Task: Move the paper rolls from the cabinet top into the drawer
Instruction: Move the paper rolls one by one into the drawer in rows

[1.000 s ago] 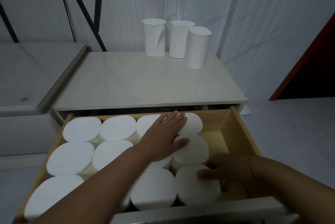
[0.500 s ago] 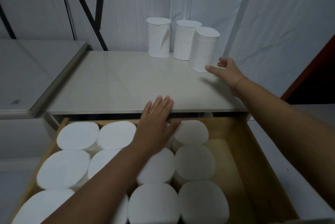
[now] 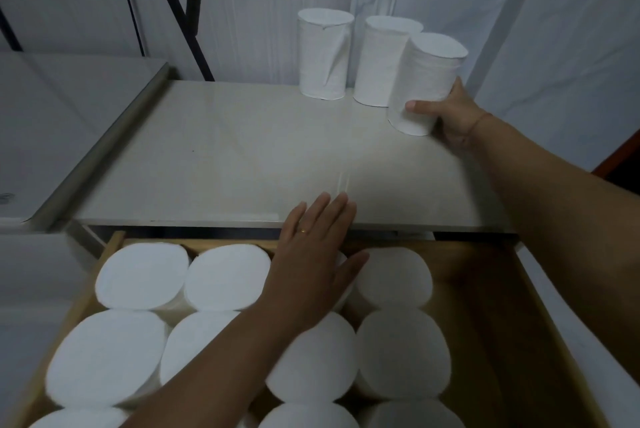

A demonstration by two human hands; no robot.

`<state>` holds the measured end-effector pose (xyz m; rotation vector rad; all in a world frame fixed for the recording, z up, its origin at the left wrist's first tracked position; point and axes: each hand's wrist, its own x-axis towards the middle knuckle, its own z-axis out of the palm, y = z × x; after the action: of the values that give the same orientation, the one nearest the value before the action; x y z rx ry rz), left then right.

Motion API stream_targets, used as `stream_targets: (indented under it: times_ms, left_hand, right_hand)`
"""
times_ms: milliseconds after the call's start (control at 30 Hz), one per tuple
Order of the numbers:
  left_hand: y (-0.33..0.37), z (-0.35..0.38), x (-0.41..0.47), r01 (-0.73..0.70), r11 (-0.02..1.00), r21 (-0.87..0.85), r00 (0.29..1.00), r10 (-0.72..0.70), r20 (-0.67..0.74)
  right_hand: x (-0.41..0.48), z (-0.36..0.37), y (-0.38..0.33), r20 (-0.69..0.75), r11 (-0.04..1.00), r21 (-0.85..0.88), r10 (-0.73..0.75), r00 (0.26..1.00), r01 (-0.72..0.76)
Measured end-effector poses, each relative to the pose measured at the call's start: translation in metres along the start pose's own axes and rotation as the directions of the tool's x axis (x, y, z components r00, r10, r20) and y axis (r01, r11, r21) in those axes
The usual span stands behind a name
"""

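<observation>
I see the pale cabinet top (image 3: 242, 157) spanning the upper half of the view, with the wooden drawer (image 3: 502, 306) pulled open below its front edge. The drawer holds packed rolls (image 3: 104, 358) standing on end in tight rows, white end faces up. They fill the left and middle, and a strip of bare wood shows along the right side.

The left hand (image 3: 311, 261) lies palm down over the back row, fingers straight and together and gripping nothing. Its fingertips reach over the cabinet's front edge. I cannot tell whether the palm presses on the roll beneath it.

The right hand (image 3: 450, 115) is far back on the cabinet top, wrapped around the lower part of the front roll (image 3: 424, 81), thumb across its near face. I cannot tell whether that roll's base is off the surface. The two other rolls (image 3: 323, 56) stand upright behind and to its left, near the wall.

A ring (image 3: 303, 231) sits on the left hand, and a thin band (image 3: 479, 121) circles the right wrist.
</observation>
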<state>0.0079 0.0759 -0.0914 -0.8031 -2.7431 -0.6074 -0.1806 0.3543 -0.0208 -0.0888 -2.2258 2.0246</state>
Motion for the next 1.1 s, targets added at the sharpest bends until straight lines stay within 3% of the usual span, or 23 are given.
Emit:
stream_targets:
  times_ms: [267, 567, 767, 1100]
  left_hand:
    - [0.0, -0.001, 0.0, -0.003, 1.0, 0.01, 1.0, 0.003, -0.006]
    - [-0.001, 0.001, -0.001, -0.018, 0.998, 0.054, 1.0, 0.018, 0.0]
    - [0.001, 0.001, -0.002, -0.006, 0.997, 0.071, 1.0, 0.006, 0.004]
    - [0.004, 0.001, -0.007, -0.001, 0.995, 0.095, 1.0, 0.0, 0.008]
  right_hand:
    - [-0.008, 0.005, -0.008, 0.136, 1.0, -0.014, -0.001, 0.991, 0.003]
    - [-0.104, 0.004, -0.008, 0.222, 0.999, -0.025, 0.024, 0.975, -0.019]
    - [-0.181, -0.003, -0.019, 0.172, 0.953, -0.299, 0.011, 0.985, 0.042]
    - [-0.287, -0.032, -0.013, 0.072, 0.95, -0.312, 0.046, 0.996, -0.021]
